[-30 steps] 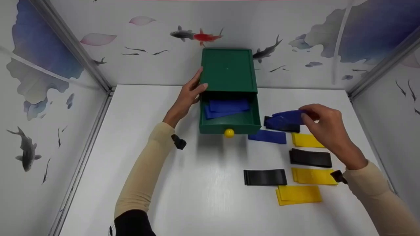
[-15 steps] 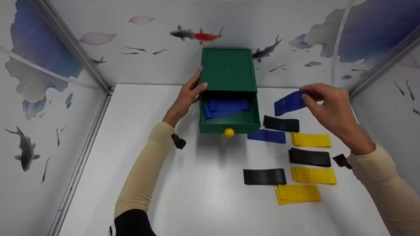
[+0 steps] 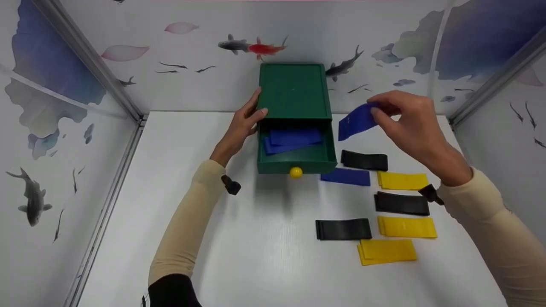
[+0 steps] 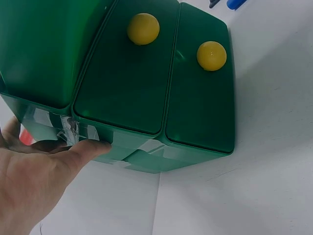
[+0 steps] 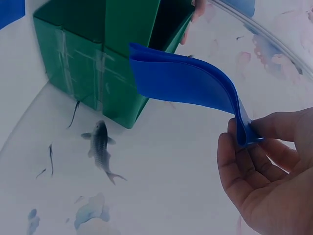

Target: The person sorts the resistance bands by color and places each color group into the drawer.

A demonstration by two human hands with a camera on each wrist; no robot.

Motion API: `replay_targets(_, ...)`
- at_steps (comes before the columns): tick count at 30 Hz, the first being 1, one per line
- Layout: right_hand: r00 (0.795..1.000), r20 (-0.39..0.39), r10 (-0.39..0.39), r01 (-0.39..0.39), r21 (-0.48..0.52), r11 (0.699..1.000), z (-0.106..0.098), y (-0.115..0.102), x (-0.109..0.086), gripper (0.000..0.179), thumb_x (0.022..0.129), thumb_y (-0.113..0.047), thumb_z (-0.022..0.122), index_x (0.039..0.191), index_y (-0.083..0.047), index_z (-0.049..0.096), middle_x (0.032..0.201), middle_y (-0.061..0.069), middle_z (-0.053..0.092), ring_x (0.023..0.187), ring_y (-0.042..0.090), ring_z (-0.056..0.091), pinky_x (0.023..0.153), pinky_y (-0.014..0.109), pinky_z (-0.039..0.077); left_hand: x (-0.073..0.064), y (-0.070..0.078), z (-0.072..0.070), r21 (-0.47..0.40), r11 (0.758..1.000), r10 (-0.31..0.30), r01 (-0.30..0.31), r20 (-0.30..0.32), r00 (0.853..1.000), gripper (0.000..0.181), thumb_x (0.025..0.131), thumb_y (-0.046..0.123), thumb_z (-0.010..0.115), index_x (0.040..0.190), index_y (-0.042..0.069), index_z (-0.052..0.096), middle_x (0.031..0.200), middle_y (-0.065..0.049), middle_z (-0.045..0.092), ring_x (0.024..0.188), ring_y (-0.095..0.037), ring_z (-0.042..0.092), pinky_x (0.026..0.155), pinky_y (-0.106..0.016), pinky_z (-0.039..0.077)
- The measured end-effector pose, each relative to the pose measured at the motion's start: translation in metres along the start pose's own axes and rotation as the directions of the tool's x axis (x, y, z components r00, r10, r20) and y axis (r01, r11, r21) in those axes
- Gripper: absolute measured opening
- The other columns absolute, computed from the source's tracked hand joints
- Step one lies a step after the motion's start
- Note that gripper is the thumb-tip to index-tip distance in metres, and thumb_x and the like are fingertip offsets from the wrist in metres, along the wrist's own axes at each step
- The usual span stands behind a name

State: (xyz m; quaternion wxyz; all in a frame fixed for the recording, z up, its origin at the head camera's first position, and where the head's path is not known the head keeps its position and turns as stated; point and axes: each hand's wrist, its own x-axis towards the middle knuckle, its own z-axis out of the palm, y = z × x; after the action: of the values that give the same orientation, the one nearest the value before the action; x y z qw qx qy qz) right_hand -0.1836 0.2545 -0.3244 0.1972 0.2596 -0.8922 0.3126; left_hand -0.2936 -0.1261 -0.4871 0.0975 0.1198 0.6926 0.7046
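My right hand (image 3: pixel 407 117) pinches a folded blue resistance band (image 3: pixel 356 121) by one end, raised to the right of a green drawer cabinet (image 3: pixel 294 91). In the right wrist view the band (image 5: pixel 183 81) hangs out from thumb and fingers as a flattened loop. The cabinet's top drawer (image 3: pixel 273 168) is pulled out, and blue bands (image 3: pixel 296 137) lie inside it. My left hand (image 3: pixel 241 128) rests against the cabinet's left side with extended fingers; the left wrist view shows its thumb (image 4: pixel 90 149) along the taped side, below the two closed drawers.
Right of the cabinet lie a blue band (image 3: pixel 346 177), folded black bands (image 3: pixel 364 160) and yellow bands (image 3: pixel 403 181), with more black (image 3: pixel 343 229) and yellow (image 3: pixel 388 251) stacks nearer the front. Fish-printed walls enclose the white table (image 3: pixel 256 256) at the back and sides.
My right hand has lifted the blue band off the black one on the table, then carried it up and left toward the cabinet. The left hand stays in place.
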Motion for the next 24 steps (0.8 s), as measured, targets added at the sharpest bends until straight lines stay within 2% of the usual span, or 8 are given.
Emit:
replay_targets(8,0.997,0.032,-0.064,0.063,0.046,0.997,0.016,-0.016,0.016,0.021,0.105,0.002,0.071,0.125,0.005,0.077,0.117,0.018,0.079,0.095,0.026,0.076,0.088,0.007,0.049,0.0,-0.001,0.0,0.0,1.0,-0.007,0.007,-0.004,1.0,0.076,0.108,0.051,0.065,0.173,0.049,0.026,0.183,0.008,0.021,0.164,-0.02,0.03,0.124,-0.07,0.033)
replay_targets(17,0.985,0.101,-0.14,0.128,0.117,0.985,0.046,-0.033,0.028,0.019,0.105,0.002,0.072,0.123,0.005,0.077,0.116,0.017,0.079,0.094,0.024,0.076,0.087,0.011,0.053,0.0,-0.001,0.0,-0.004,1.0,-0.006,0.006,0.0,1.0,0.076,0.109,0.051,0.065,0.173,0.049,0.025,0.183,0.009,0.021,0.165,-0.02,0.029,0.124,-0.072,0.033)
replay_targets(20,0.979,0.132,-0.154,0.137,0.13,0.982,0.057,-0.039,0.03,0.019,0.105,0.001,0.072,0.123,0.004,0.078,0.117,0.015,0.079,0.095,0.022,0.076,0.087,0.017,0.057,0.0,0.0,0.0,-0.001,1.0,-0.014,0.014,0.0,1.0,0.076,0.109,0.052,0.065,0.173,0.049,0.025,0.182,0.01,0.021,0.165,-0.021,0.03,0.124,-0.071,0.033)
replay_targets(24,0.97,0.18,-0.162,0.136,0.148,0.979,0.07,-0.049,0.032,0.02,0.106,-0.002,0.072,0.125,0.002,0.078,0.118,0.014,0.079,0.096,0.022,0.073,0.086,0.034,0.063,0.0,0.002,0.001,0.005,1.0,-0.029,0.029,-0.005,1.0,0.077,0.108,0.053,0.065,0.173,0.05,0.025,0.182,0.011,0.02,0.164,-0.022,0.03,0.124,-0.071,0.033)
